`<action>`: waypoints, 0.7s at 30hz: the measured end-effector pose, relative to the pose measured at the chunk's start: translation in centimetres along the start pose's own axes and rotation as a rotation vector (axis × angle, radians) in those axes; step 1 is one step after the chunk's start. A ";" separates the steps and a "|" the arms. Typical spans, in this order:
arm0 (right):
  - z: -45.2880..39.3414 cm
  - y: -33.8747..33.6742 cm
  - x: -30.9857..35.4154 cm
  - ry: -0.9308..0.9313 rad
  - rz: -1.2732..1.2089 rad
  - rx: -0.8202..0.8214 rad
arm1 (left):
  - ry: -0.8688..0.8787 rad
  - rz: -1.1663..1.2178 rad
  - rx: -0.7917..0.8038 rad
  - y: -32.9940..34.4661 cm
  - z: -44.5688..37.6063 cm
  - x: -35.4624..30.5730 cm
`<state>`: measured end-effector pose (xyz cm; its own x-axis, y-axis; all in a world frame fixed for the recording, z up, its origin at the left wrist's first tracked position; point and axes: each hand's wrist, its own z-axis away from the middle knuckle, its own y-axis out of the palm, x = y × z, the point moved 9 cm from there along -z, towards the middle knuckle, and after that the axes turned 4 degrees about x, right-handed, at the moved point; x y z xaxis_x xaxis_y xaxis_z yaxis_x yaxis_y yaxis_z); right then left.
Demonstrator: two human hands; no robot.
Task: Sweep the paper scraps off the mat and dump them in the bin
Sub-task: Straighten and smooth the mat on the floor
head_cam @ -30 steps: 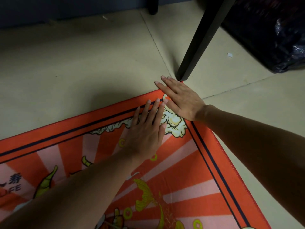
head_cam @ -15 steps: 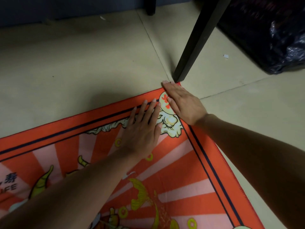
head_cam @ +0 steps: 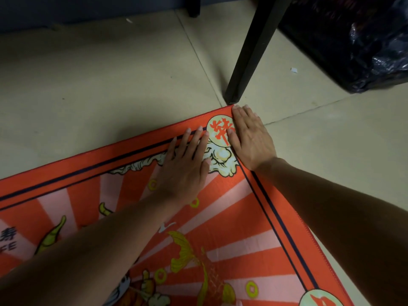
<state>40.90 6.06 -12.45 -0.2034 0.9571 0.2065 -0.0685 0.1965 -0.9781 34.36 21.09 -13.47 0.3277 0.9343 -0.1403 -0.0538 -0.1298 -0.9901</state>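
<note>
An orange-red mat (head_cam: 231, 202) with pink rays, a dark border line and yellow fish artwork lies on the tiled floor. My left hand (head_cam: 185, 164) presses flat on it, fingers spread, just inside the far border. My right hand (head_cam: 250, 138) lies flat along the mat's far right corner, fingertips at the very tip. Neither hand holds anything. A small white paper scrap (head_cam: 293, 70) lies on the floor beyond the corner. Another pale scrap (head_cam: 129, 20) sits far back on the floor. The bin with a black plastic liner (head_cam: 362, 43) stands at the top right.
A black furniture leg (head_cam: 249, 56) stands on the floor touching distance from the mat's corner. A second dark leg (head_cam: 194, 7) and a dark wall base run along the back. Beige floor tiles (head_cam: 99, 89) spread to the left and right of the mat.
My right hand has slid back from the floor by the furniture leg onto the mat's corner, uncovering the round red-character emblem. My left hand has stayed flat in about the same spot.
</note>
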 end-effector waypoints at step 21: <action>0.0 0.3 0.2 0.081 0.121 0.018 | 0.005 -0.020 0.000 0.4 -0.2 0.2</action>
<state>40.82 6.35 -12.73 -0.1313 0.9878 0.0840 -0.0662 0.0758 -0.9949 34.59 21.20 -13.86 0.3336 0.9349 -0.1207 -0.0468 -0.1115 -0.9927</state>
